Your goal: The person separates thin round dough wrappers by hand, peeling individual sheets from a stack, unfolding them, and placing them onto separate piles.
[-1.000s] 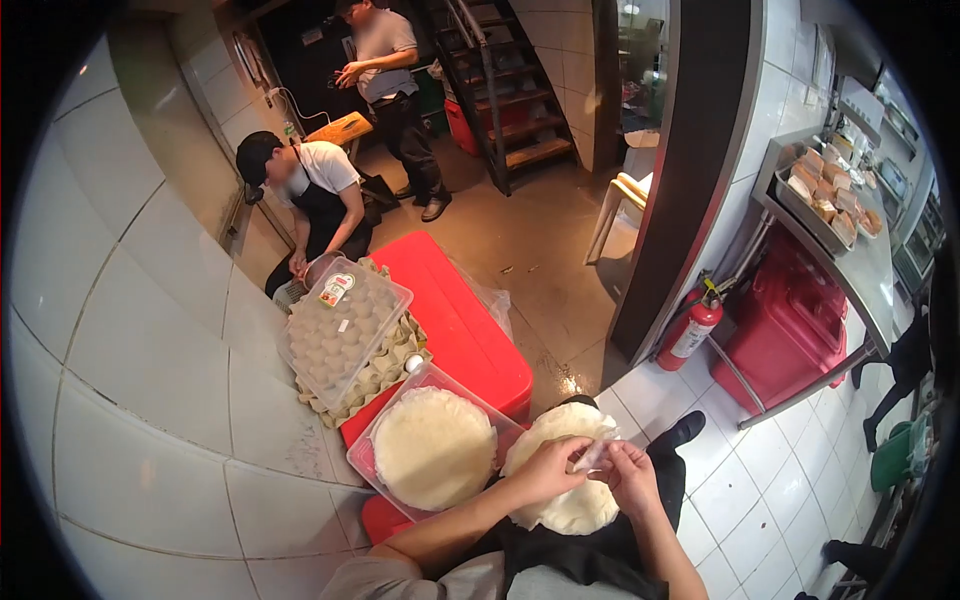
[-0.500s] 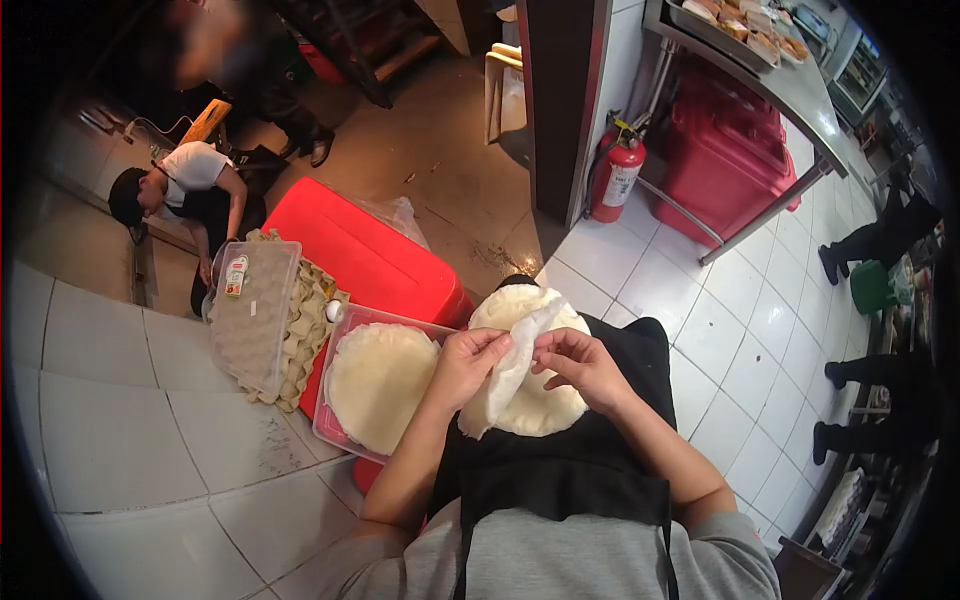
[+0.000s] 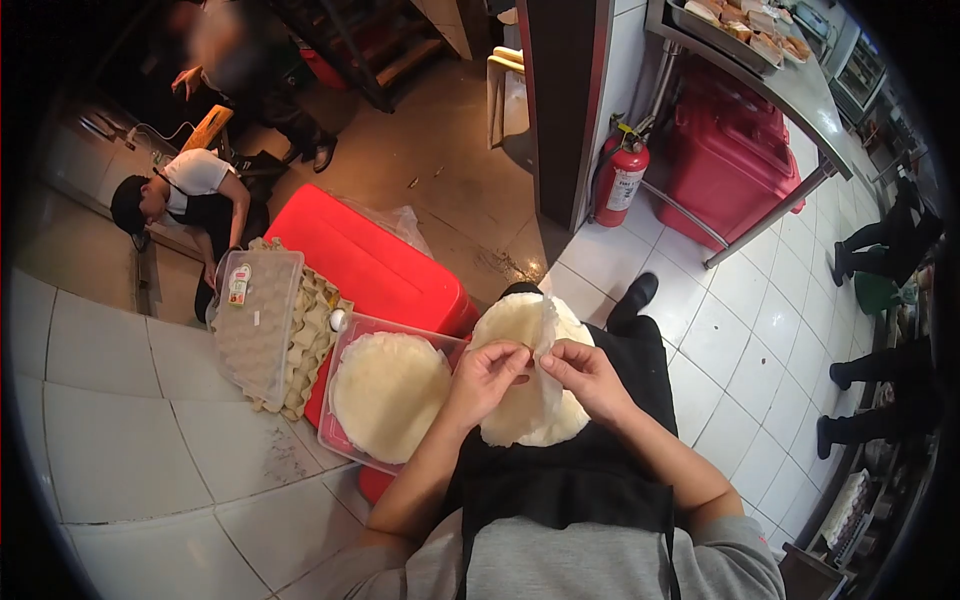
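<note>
The left hand [image 3: 488, 382] and right hand [image 3: 585, 380] both pinch a thin pale sheet [image 3: 546, 405], thumbs against fingers, above a round stack [image 3: 572, 322] on the person's black apron [image 3: 565, 500]. Beside it, a clear container [image 3: 453, 350] holds another stack [image 3: 388, 398], near a red cooler [image 3: 375, 265]. White tiles [image 3: 730, 335] floor the room's right side; brown flooring [image 3: 440, 190] lies beyond. Counted: two stacks, one container, one cooler, one fire extinguisher [image 3: 622, 182].
</note>
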